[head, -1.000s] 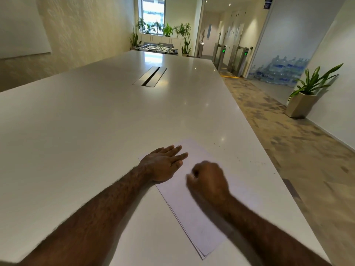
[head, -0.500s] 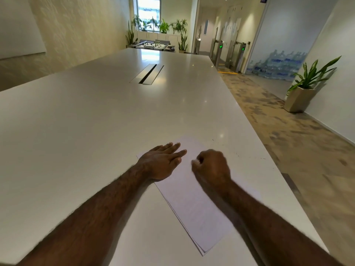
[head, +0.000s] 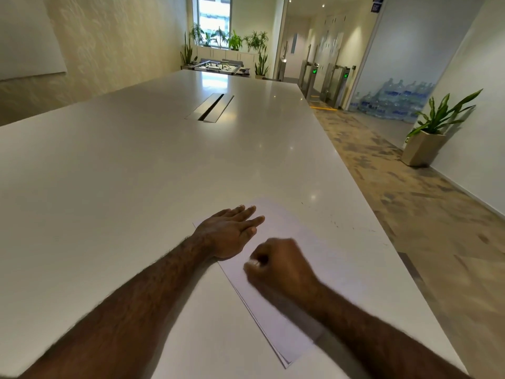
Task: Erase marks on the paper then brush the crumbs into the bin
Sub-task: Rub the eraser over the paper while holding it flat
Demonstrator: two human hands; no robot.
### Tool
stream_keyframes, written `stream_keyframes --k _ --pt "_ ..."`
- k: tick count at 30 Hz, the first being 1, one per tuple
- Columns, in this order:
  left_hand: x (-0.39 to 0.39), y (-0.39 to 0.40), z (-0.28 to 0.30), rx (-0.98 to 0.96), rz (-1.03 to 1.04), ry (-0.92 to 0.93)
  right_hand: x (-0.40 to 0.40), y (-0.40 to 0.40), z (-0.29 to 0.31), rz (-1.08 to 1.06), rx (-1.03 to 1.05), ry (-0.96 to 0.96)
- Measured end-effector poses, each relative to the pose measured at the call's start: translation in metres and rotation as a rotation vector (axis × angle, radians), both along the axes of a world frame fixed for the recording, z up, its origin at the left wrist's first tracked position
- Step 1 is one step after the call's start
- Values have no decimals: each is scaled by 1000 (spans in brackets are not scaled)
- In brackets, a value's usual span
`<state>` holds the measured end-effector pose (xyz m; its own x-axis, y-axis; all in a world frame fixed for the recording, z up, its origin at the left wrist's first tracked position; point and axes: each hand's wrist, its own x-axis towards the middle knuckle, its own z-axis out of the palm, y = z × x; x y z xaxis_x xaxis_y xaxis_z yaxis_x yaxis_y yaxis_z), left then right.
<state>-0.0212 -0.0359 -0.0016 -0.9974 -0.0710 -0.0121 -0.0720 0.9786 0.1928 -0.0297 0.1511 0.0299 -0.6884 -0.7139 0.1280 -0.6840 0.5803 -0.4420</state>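
Left hand [head: 232, 232] fingers flat pinning paper [head: 287, 222]; right hand [head: 278, 266] fingers curled, contents hidden: best rub lightly beside them.

a long white table [head: 114, 170] has a metal cable hatch [head: 210, 107] set into its middle. a potted plant [head: 426, 138] stands by the right wall, with stacked water bottles [head: 393, 101] beyond it.

This is an office: a long white meeting table [head: 136, 173] with a cable hatch [head: 210, 107], entry turnstiles [head: 332, 83] with green lights, potted plants [head: 433, 127], stacked water bottles [head: 393, 99].
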Motion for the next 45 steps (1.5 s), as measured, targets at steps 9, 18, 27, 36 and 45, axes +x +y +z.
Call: stream_keyframes --k 9,18,27,36,45 --pt "0 -1 -2 -7 2 4 -8 8 3 -134 -36 49" --pt "-1 -1 -1 -12 4 -8 -15 17 0 -164 -56 67" --pt "0 2 3 -39 -10 -61 6 12 4 -62 -48 15" --pt "4 -1 2 -80 -37 -67 23 12 1 -48 -53 -11" --pt "2 1 4 -75 -30 -79 -4 24 1 -165 -62 42"
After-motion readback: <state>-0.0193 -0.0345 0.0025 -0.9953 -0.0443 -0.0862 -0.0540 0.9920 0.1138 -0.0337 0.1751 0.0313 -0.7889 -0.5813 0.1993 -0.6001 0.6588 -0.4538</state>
